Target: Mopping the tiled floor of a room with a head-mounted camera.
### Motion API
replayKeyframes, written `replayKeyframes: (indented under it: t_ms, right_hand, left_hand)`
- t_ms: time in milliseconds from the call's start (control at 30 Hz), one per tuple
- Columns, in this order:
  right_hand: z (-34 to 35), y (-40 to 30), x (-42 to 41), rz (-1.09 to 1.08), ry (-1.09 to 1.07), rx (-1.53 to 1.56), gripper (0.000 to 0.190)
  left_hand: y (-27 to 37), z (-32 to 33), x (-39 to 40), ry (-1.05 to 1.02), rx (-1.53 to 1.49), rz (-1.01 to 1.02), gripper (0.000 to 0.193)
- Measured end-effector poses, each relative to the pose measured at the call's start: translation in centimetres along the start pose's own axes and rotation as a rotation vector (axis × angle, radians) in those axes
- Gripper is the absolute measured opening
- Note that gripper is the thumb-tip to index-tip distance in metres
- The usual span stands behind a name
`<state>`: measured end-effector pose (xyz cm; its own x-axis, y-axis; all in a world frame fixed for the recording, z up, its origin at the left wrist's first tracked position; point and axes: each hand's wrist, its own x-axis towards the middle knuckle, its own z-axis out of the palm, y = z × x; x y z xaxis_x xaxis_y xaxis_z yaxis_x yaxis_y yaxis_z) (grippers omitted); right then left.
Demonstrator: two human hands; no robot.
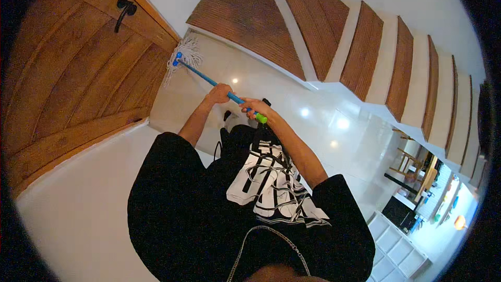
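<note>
A string mop lies ahead of me, its white yarn head [190,53] spread on the floor in the corner by the wooden door. A blue plastic clamp [177,58] joins the yarn to a blue mop handle [201,76], which slants back towards my waist. My left hand [220,93] is wrapped around the handle's middle part. Closer to my body, my right hand [255,107] grips the same handle just short of its green end cap [261,118]. Some of the yarn rests against the foot of the door.
On the left stands a panelled wooden door [86,55] with a black lever handle [125,11]. Wood-faced stairs [242,23] rise along the right above glossy floor tiles [282,98]. A wooden chair [407,162] and a white gridded rack [395,246] appear at far right.
</note>
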<state>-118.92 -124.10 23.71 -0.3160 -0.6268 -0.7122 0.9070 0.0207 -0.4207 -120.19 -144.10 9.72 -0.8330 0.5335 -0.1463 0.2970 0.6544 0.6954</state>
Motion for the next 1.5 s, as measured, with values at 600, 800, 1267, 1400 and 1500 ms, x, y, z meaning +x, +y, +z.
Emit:
replayKeyframes:
  t_ms: [600,800,1267,1400,1500]
  right_hand:
    - [-6.9,4.4,-2.9,0.04,0.159,-0.249,0.039]
    - [-11.6,-0.5,-8.0,-0.156,0.161,-0.531,0.033]
    - [-25.7,-5.3,-18.7,0.212,-0.076,-0.259,0.036]
    - [-21.1,0.0,-8.6,0.099,-0.109,-0.428,0.039]
    - [-21.9,-0.3,-9.1,0.128,-0.097,-0.354,0.034]
  left_hand:
    - [3.2,9.0,2.5,0.173,0.28,-0.065,0.011]
    - [9.3,8.2,8.6,0.401,0.061,0.058,0.012]
    - [24.7,16.2,15.9,0.513,-0.031,-0.264,0.013]
    - [18.8,15.2,10.9,0.538,0.276,-0.643,0.017]
    - [18.2,14.4,11.0,0.602,0.551,-0.561,0.013]
